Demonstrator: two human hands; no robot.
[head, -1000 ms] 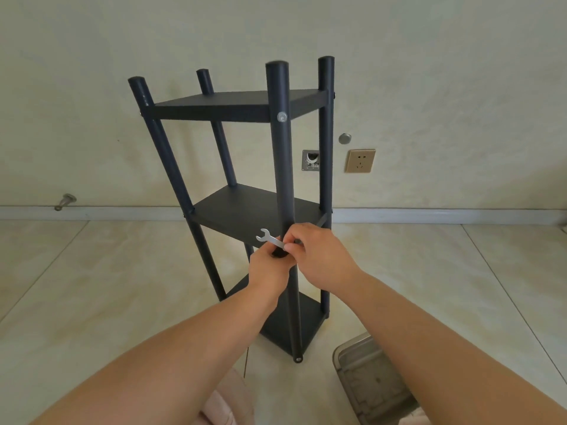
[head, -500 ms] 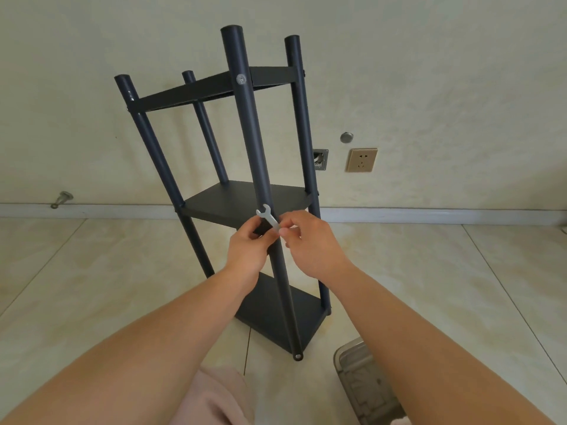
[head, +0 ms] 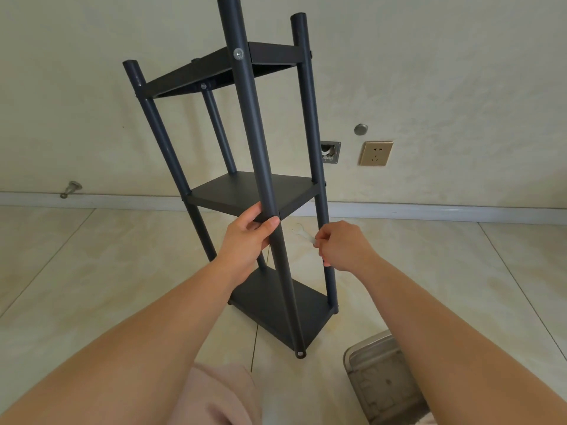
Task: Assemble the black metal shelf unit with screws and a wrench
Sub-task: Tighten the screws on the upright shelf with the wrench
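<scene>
The black metal shelf unit (head: 245, 194) stands on the tiled floor, three shelves on four round posts, tilted toward me. A silver screw head (head: 238, 53) shows on the near post at the top shelf. My left hand (head: 247, 237) is wrapped around the near post (head: 260, 148) just below the middle shelf. To the right of that post, my right hand (head: 343, 248) pinches a small silver wrench (head: 302, 234), which is blurred, its open jaw pointing up-left and clear of the post.
A clear plastic tray (head: 380, 378) lies on the floor at the lower right, under my right forearm. On the wall behind are a gold socket (head: 376, 153), an open wall box (head: 330, 151) and a round knob (head: 360, 129). A metal doorstop (head: 70, 189) sits at the baseboard, left.
The shelf unit has tipped further toward me. My right hand has pulled the wrench off the near post to the right. My left hand now grips the post alone.
</scene>
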